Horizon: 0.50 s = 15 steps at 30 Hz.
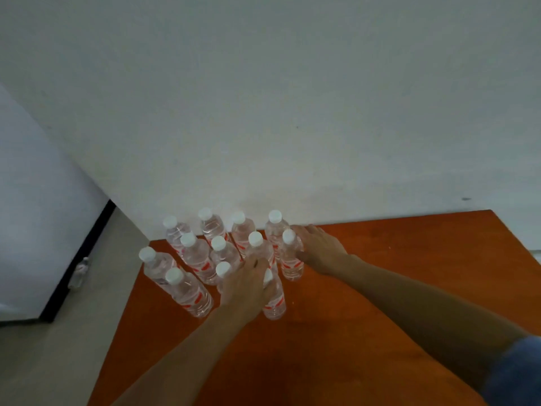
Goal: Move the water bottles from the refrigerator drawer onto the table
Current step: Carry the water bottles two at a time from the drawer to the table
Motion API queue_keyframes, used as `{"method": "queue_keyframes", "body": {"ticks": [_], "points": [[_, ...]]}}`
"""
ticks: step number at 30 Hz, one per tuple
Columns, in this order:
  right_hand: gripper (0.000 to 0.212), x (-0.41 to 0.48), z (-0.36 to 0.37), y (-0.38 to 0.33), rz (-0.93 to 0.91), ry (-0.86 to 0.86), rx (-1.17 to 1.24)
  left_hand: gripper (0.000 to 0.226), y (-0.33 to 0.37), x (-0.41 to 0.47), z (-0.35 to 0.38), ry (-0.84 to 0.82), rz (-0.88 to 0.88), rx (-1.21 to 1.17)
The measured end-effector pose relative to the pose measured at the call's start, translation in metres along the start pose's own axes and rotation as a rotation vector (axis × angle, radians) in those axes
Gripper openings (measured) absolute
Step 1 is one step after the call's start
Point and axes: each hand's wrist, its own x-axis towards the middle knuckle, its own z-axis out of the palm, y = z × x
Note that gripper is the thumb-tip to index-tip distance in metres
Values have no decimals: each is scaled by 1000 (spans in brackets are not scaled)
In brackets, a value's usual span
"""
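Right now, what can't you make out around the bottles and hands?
- Head view: the left hand covers the front bottle, so its cap and the grip are hidden.
- The right hand sits behind another bottle; contact unclear.
- Small object on the floor: too blurred to identify.
- Refrigerator drawer: out of frame.

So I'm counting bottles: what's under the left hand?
Under the left hand stands one water bottle; its red label and base show. Its cap is mostly covered, and anything else beneath the palm is hidden.

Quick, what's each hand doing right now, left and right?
Left hand: closed over the top of the front bottle on the table.
Right hand: fingers wrapped round the rightmost bottle, gripping it.
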Motion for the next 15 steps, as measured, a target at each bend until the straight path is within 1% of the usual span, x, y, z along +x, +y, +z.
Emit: {"method": "queue_keyframes", "body": {"ticks": [2, 3, 5, 8, 10, 12, 15], "points": [[66, -19, -6, -1, 64, 12, -6, 44, -1, -5, -10, 28, 43, -7], [65, -31, -8, -1, 96, 24, -19, 42, 0, -8, -15, 52, 72, -5], [58, -63, -12, -1, 166, 53, -63, 37, 6, -16, -25, 88, 159, -5], [50, -121, -14, 2, 254, 86, -80, 35, 25, -29, -32, 97, 297, -28], [46, -164, -18, 7, 307, 90, -86, 29, 48, -39, -35, 90, 378, -48], [43, -208, -26, 13, 390, 112, -103, 23, 78, -51, -38, 56, 477, -17], [41, -282, -43, 28, 515, 170, -150, 21, 132, -71, -40, 17, 637, 29]]}}
